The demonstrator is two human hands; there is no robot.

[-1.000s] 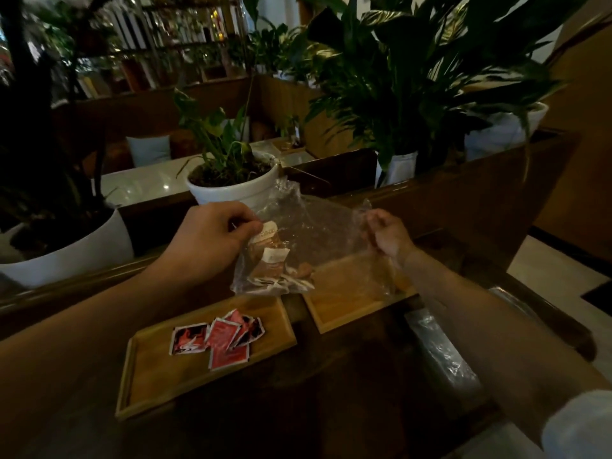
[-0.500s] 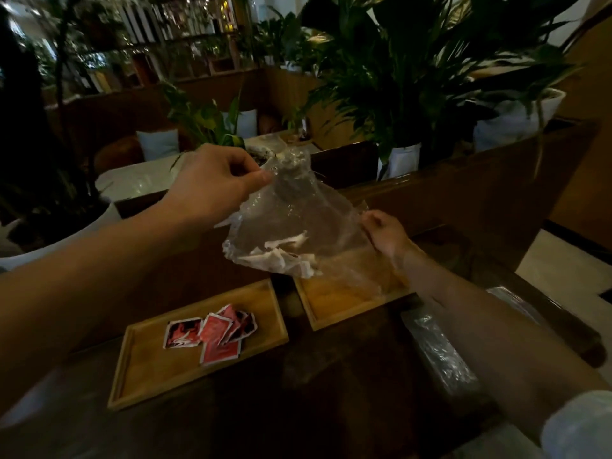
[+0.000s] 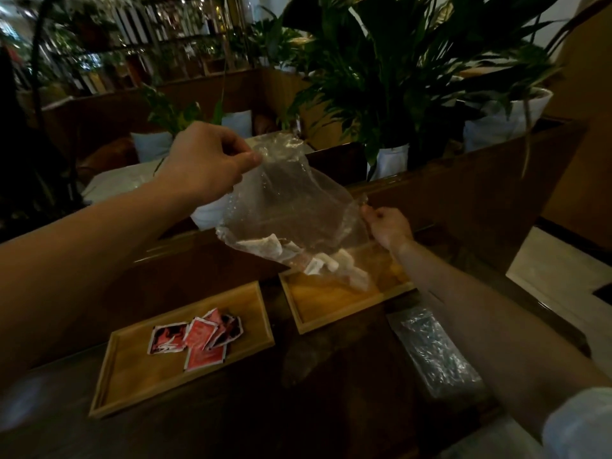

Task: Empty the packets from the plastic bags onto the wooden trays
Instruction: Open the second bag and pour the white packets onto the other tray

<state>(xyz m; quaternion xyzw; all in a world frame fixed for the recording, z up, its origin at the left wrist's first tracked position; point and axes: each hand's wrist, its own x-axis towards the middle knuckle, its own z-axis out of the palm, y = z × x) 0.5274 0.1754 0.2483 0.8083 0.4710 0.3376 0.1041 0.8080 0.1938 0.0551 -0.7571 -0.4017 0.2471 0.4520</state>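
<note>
A clear plastic bag point(image 3: 291, 207) hangs upside down over the right wooden tray point(image 3: 318, 309). My left hand point(image 3: 208, 160) pinches its upper corner high up. My right hand point(image 3: 387, 226) grips the bag's lower right edge. White packets point(image 3: 318, 260) crowd the bag's open mouth just above the right tray, some spilling toward it. The left wooden tray point(image 3: 139, 376) holds several red, black and white packets point(image 3: 198, 337).
A second crumpled clear bag point(image 3: 433, 352) lies flat on the dark wooden table to the right of the trays. Behind runs a dark wooden ledge point(image 3: 463, 180) with white pots of leafy plants point(image 3: 390, 160).
My left hand lifted the bag's corner up and tipped the bag over. The white packets slid down from the left side to the bag's mouth over the right tray.
</note>
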